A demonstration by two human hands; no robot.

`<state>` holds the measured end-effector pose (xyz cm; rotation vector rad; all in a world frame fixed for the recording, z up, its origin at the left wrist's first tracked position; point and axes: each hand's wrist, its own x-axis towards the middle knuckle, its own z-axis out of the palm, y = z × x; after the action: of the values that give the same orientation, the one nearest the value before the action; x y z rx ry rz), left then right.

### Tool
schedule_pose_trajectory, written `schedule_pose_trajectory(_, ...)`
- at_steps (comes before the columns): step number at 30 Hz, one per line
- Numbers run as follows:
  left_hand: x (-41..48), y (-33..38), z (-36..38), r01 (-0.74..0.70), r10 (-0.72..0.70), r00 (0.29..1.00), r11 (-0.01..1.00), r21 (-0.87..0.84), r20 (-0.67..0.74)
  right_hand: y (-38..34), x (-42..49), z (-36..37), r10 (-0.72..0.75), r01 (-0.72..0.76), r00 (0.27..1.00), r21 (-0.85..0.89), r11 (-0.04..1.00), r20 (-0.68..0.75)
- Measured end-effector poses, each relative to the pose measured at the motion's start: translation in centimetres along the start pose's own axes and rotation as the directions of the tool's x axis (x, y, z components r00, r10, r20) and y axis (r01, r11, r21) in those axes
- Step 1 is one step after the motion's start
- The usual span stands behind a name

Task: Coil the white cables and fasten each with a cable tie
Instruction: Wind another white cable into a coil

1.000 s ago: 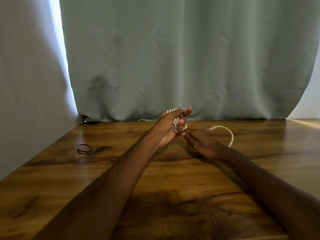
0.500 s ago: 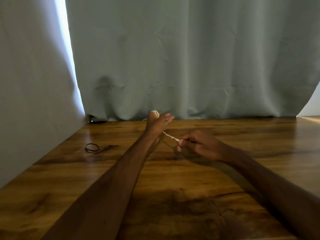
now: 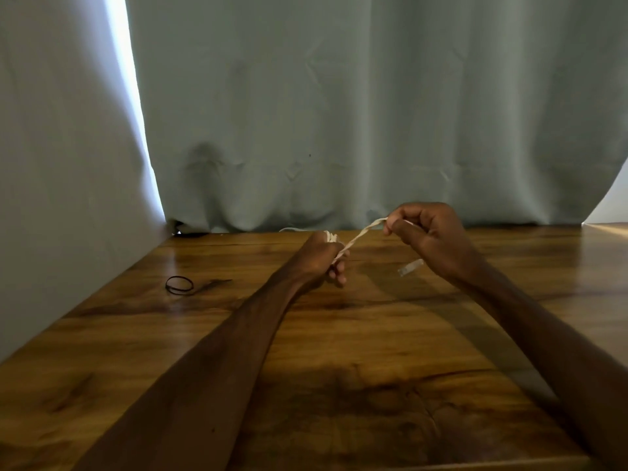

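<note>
The left hand [image 3: 321, 261] grips the coiled cable [image 3: 360, 234] just above the table [image 3: 339, 334]. The right hand [image 3: 435, 239] pinches its free strand, stretched between both hands. A black band [image 3: 179, 285] lies well apart, left.

On my feed I read two limbs, both bare. The left forearm [image 3: 221, 351] is uncovered along its whole visible length and narrows evenly toward the wrist. The right forearm [image 3: 543, 334] is likewise uncovered, with the same taper. The left hand [image 3: 323, 256] and right hand [image 3: 431, 239] are bare. Nails show on the left fingertips [image 3: 341, 279]; knuckle ridges show on the right hand.
</note>
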<state>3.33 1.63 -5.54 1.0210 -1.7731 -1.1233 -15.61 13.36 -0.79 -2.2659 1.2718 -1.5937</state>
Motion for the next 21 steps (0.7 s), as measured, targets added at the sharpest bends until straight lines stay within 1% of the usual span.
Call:
schedule_pose_trajectory(1,0.0,0.1,0.2,0.006,-0.007,0.998,1.000,0.006,0.068,0.4,0.1,-0.1,-0.003,0.001,0.999,-0.052,0.999,-0.046)
schedule_pose_trajectory(3,-0.2,0.5,0.5,0.037,-0.020,0.968,0.997,-0.063,0.250,1.2,0.3,-0.4,-0.022,0.004,0.991,-0.136,0.991,-0.132)
schedule_pose_trajectory(4,-0.4,1.0,0.8,0.061,-0.016,0.933,0.992,-0.113,0.358,1.6,0.4,-0.6,-0.032,0.004,0.986,-0.167,0.986,-0.166)
schedule_pose_trajectory(6,-1.1,2.4,1.2,0.113,0.002,0.837,0.978,-0.177,0.546,2.1,0.6,-1.0,-0.062,0.007,0.973,-0.242,0.970,-0.223)
schedule_pose_trajectory(7,-1.4,3.1,1.5,0.131,0.017,0.794,0.972,-0.198,0.608,2.5,0.6,-1.2,-0.071,0.000,0.967,-0.281,0.960,-0.245)
schedule_pose_trajectory(9,-1.9,4.6,2.1,0.137,0.082,0.731,0.955,-0.263,0.677,3.6,0.8,-1.7,-0.060,-0.034,0.961,-0.332,0.943,-0.268)
schedule_pose_trajectory(10,-2.2,5.2,2.4,0.128,0.126,0.714,0.943,-0.306,0.689,4.1,0.8,-1.9,-0.042,-0.054,0.963,-0.346,0.937,-0.265)
schedule_pose_trajectory(12,-2.4,5.6,2.8,0.122,0.184,0.725,0.914,-0.388,0.663,5.0,0.5,-1.9,0.026,-0.097,0.979,-0.354,0.930,-0.201)
schedule_pose_trajectory(14,-2.4,5.4,2.9,0.129,0.184,0.759,0.898,-0.421,0.625,5.0,-0.1,-1.2,0.111,-0.117,0.993,-0.368,0.922,-0.040)
schedule_pose_trajectory(16,-2.6,5.1,2.7,0.115,0.175,0.784,0.902,-0.416,0.596,5.5,-0.8,0.1,0.196,-0.143,0.974,-0.360,0.922,0.115)
schedule_pose_trajectory(18,-2.8,4.9,2.5,0.104,0.187,0.789,0.898,-0.428,0.586,6.0,-1.0,1.2,0.261,-0.174,0.945,-0.372,0.912,0.199)
schedule_pose_trajectory(19,-2.6,4.9,2.5,0.107,0.197,0.796,0.885,-0.453,0.573,6.2,-0.9,1.7,0.268,-0.160,0.936,-0.401,0.902,0.229)
schedule_pose_trajectory(21,-2.6,5.4,2.7,0.121,0.223,0.826,0.827,-0.550,0.517,6.1,-1.0,2.6,0.272,-0.116,0.926,-0.491,0.864,0.261)
